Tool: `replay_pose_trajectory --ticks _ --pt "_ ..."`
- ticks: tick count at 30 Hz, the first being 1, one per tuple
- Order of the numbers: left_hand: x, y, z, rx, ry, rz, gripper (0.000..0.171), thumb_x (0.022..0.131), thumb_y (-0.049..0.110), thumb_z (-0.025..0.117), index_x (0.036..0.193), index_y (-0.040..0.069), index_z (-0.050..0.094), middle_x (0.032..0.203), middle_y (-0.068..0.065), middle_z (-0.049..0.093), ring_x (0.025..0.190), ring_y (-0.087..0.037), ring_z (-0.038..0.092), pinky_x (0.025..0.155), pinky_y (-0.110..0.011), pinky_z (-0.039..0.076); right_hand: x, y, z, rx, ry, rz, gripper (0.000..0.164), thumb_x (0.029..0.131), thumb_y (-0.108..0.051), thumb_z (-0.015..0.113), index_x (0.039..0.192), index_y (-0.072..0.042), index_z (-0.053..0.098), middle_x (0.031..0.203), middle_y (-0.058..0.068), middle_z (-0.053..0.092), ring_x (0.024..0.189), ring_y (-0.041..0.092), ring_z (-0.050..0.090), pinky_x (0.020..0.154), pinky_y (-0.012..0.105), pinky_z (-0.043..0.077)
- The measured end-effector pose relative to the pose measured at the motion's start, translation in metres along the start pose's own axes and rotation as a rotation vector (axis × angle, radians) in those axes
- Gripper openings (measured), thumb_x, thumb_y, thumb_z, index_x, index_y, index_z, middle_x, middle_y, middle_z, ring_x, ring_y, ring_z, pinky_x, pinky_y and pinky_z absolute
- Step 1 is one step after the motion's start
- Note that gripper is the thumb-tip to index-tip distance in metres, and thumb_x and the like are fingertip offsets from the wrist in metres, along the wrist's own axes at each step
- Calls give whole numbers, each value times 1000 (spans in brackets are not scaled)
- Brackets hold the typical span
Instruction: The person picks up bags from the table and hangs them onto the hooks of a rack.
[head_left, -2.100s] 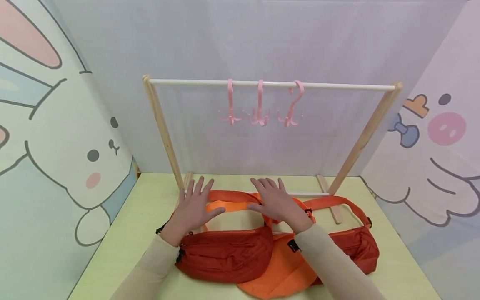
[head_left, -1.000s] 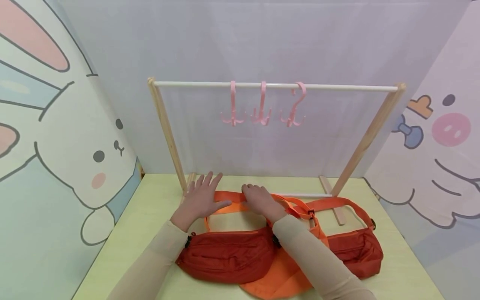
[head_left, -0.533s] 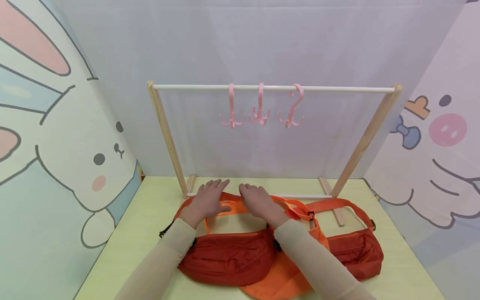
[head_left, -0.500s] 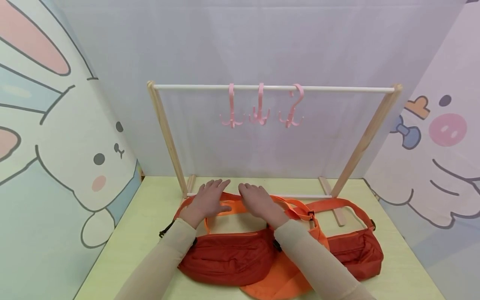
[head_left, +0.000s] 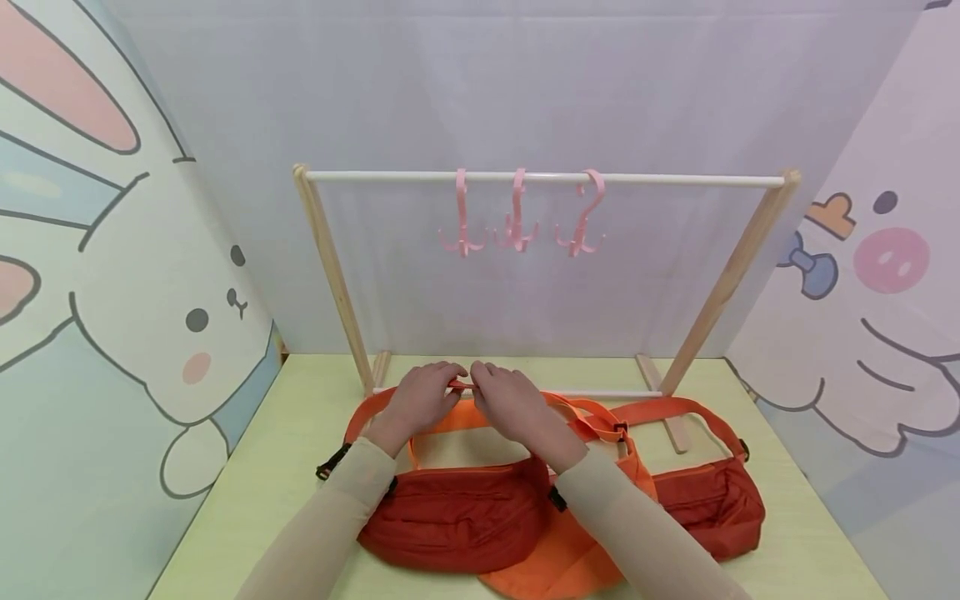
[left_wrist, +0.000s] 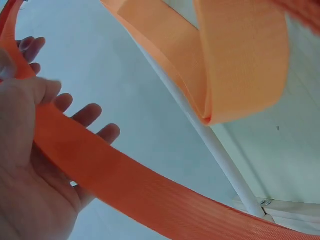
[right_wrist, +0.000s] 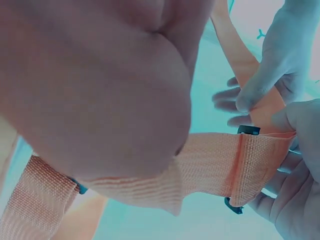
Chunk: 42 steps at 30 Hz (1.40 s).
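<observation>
Closer in now, my left hand [head_left: 420,400] has come up next to my right hand [head_left: 517,405], and its fingers are bent, not spread. Each hand pinches the red strap [head_left: 462,385], and a short bit of it runs left to right between them. The red bag [head_left: 459,518] lies on the table [head_left: 240,475], nearer to me, with its long side left to right too. Up past my hands, the left pink hook [head_left: 462,237] hangs almost straight over the gap, so neither hand looks clearly nearer. Both arms slant in, backs of my hands up.
</observation>
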<state>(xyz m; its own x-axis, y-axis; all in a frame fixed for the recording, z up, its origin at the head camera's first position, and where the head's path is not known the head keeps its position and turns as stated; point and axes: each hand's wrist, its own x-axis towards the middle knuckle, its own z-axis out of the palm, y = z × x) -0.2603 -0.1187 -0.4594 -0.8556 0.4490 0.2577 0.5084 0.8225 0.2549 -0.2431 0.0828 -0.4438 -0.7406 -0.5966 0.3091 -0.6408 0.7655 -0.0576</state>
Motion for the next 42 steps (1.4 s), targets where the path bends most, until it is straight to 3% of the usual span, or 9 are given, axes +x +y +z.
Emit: replay_pose_trajectory --ticks 3,7,19,25,35,42 --pt "0 0 -1 -2 18 -18 15 97 12 77 112 14 73 96 -1 70 75 -19 61 76 -36 56 -3 -1 -6 113 39 -4 13 104 -10 62 100 -11 50 72 -3 43 53 13 38 51 25 35" --pt "-2 0 -4 2 44 -41 10 97 7 73 103 14 68 86 2 62 68 -18 53 67 -34 51 -8 1 -12 269 74 23 18 99 -5 63 97 -14 48 72 -4 43 55 10 35 53 24 35" --pt "-11 -3 -20 -52 72 -95 13 100 5 69 109 12 66 96 -2 67 78 -22 59 71 -41 56 -18 11 -21 631 143 131 19 100 -4 53 91 -15 41 62 -3 34 48 9 26 50 27 30" --pt "-17 -7 -31 -117 122 -73 21 98 1 72 117 8 67 105 -9 72 82 -26 64 80 -45 60 -21 17 -25 680 172 158 18 101 -4 50 93 -14 38 64 -3 31 50 9 26 52 28 29" --pt "-31 -12 -53 -292 131 -74 25 99 14 78 120 7 67 78 0 57 63 -19 47 60 -36 46 -25 27 -32 724 223 201 15 103 -3 45 95 -13 38 65 0 36 50 12 29 54 30 32" --pt "-40 -15 -65 -319 159 -67 33 100 28 76 126 9 66 85 3 63 63 -15 50 58 -33 46 -27 30 -41 706 232 222 9 103 -4 43 102 -13 46 67 2 42 50 14 32 55 33 35"
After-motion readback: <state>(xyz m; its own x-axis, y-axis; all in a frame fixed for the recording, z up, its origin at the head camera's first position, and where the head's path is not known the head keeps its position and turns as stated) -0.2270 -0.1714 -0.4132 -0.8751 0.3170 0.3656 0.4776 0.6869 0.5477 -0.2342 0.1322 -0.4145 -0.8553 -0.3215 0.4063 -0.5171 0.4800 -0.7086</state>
